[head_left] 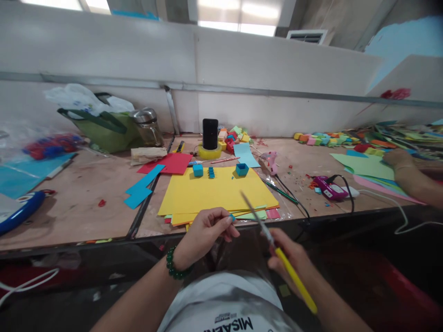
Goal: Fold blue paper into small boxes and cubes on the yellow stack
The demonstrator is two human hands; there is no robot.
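Closest to me is my white shirt, printed with dark letters that look like "MISAEN", the rest cut off at the frame edge. Above it, my left hand has its grip pinched together on a tiny blue scrap, held just off the near edge of the tabletop. My right hand has its grip clamped around a yellow-handled tool; its metal end is blurred and points up toward the scrap without touching it.

On the yellow paper ahead stands an open blue paper box, which looks hollow. Far left, a green bag holds a white plastic sack, and just beside it stands a glass jar with a metal lid, contents too dim to tell. A black phone stands upright in a yellow tape roll. At far right another person's hand rests on coloured sheets.
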